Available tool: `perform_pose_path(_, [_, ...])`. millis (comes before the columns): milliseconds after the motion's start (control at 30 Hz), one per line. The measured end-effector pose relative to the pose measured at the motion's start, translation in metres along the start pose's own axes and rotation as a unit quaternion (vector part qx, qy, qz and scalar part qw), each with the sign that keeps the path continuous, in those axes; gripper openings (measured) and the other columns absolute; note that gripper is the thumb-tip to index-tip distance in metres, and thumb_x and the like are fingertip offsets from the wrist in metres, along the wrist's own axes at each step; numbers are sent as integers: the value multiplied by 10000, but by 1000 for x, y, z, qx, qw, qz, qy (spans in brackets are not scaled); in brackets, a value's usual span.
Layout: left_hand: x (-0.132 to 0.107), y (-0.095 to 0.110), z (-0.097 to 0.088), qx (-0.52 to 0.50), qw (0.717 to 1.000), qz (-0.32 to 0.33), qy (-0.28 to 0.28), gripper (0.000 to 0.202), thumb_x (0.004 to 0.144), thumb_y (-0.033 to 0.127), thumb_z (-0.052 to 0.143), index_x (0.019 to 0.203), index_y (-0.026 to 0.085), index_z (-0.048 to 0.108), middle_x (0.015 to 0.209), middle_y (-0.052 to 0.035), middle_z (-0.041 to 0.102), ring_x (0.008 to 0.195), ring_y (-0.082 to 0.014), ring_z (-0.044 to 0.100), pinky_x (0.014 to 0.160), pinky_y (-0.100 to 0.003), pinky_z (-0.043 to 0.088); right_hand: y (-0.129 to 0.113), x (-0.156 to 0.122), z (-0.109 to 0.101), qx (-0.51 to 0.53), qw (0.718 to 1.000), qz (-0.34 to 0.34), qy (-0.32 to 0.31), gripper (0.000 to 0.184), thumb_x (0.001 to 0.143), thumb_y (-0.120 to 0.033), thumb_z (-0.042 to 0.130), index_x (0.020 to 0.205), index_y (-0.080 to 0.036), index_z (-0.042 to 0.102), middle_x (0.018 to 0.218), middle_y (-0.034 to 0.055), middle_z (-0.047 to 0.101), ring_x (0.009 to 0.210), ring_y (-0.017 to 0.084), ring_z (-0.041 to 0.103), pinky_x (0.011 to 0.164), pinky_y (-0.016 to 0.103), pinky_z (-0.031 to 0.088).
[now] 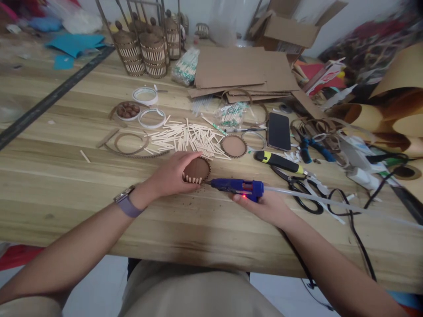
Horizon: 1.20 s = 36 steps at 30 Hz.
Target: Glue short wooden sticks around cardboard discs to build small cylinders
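Observation:
My left hand [175, 174] is closed around the left side of a small round brown disc [197, 168] with a dark braided rim. Several short pale sticks stand in a row along its near edge. In my right hand [261, 204] is a blue glue gun [236, 186] with its red light lit. Its nozzle tip points left and meets the disc's near right edge; whether it touches cannot be made out. A long clear glue stick [297, 193] runs out of its back. Just beyond the disc lies a loose pile of pale sticks [188, 138].
A second disc [233, 146], a phone [279, 131], a yellow-black cutter [279, 162] and scissors [307, 193] lie to the right. Behind are cardboard sheets [238, 68] and stick-covered lanterns [153, 53]. A bowl of brown beads [128, 111] and tape rolls [145, 95] sit left.

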<state>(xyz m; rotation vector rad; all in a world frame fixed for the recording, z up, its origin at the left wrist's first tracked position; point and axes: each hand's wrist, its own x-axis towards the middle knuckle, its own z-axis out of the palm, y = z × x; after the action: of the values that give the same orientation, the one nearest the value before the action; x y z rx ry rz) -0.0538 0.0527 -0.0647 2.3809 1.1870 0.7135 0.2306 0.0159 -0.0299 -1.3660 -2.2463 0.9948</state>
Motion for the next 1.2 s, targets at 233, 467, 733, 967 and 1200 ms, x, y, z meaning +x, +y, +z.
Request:
perform_pose_path(233, [0,-1,0,0,1000,7,-2,776,733,414,781,1401,171,469,1383,-153,584,1251,-332,551,1064,-491,438,-4,-1,6,-41,999,-32,17,329,913,-483,526,927,-217,719,904,72,760,828,239,714,738,320,564])
perform_pose_path(467, [1,-1,1,0,1000,9,2,754,741,405,773,1398,192,471,1383,-145,585,1254,-328,548,1065,-496,432,-3,-2,9,-52,998,-37,28,333,927,-466,520,946,-207,729,902,80,767,821,242,729,743,317,573])
perform_pose_path(733, [1,0,1,5,1000,13,0,745,750,425,772,1388,173,480,1373,-155,589,1249,-335,551,1059,-503,436,-1,-4,13,-60,997,-1,38,360,897,-519,543,929,-213,730,901,89,769,851,262,731,783,344,574])
perform_pose_path(967, [1,-1,1,6,1000,17,1,747,750,431,773,1386,174,479,1371,-159,588,1248,-338,551,1055,-508,438,0,-4,14,-52,998,-5,41,366,893,-510,549,978,-206,734,955,101,772,885,268,735,796,352,583])
perform_pose_path(1200, [1,-2,2,3,1000,22,4,748,753,437,774,1380,151,484,1369,-169,585,1258,-338,545,1066,-495,435,1,-4,15,-62,997,-9,41,387,901,-514,539,902,-178,731,902,121,759,858,270,731,787,354,580])
